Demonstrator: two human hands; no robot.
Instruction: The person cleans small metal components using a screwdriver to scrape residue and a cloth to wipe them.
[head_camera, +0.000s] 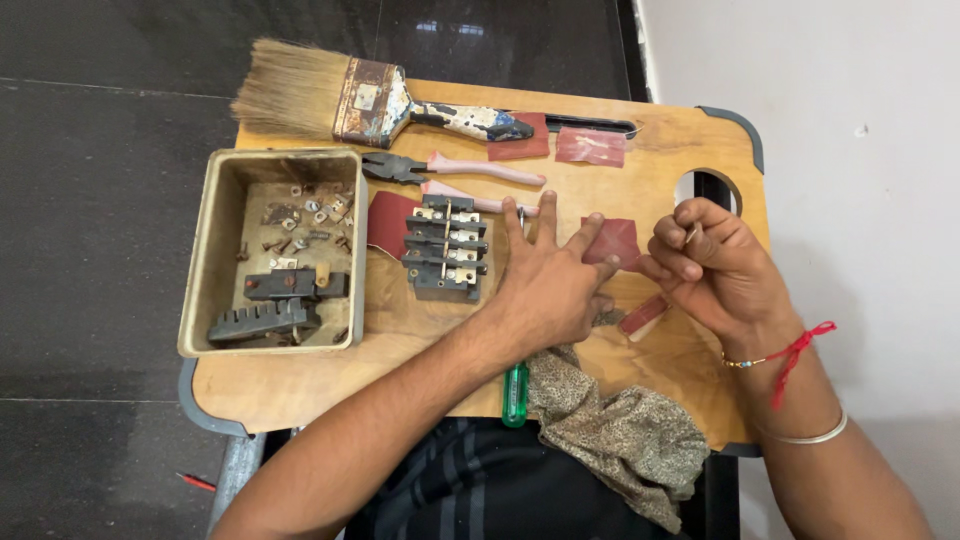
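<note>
Small metal strip (693, 234): I find it pinched between the thumb and fingertips of my right hand (712, 272), raised above the right part of the wooden board (330, 375), just below the board's handle cut-out. The strip is thin and pale; its long axis runs on a slant, the upper end pointing up and to the right, away from me. Most of its length is hidden by the fingers, so I cannot tell its full shape.

My right hand is curled closed on the strip. My left hand (553, 285) lies flat on the board with the fingers spread and holds nothing; its fingertips rest near a dark red piece of sandpaper (618, 238).

Just left of the left hand stands a dark terminal block (445, 250) with brass contacts, its long axis running away from me. It partly sits on another red sandpaper sheet (388, 220). Beyond it lie pliers (455, 168) with pink handles, jaws pointing left, and a worn paintbrush (340, 98), bristles pointing left.

At the left of the board sits a rectangular metal tray (215, 250) holding screws, small fittings and dark toothed parts.

Between my forearms lie a green-handled screwdriver (515, 395) and a speckled cloth (620, 430), which hangs over the near edge. The left hand and its forearm lie between the strip and the terminal block.
</note>
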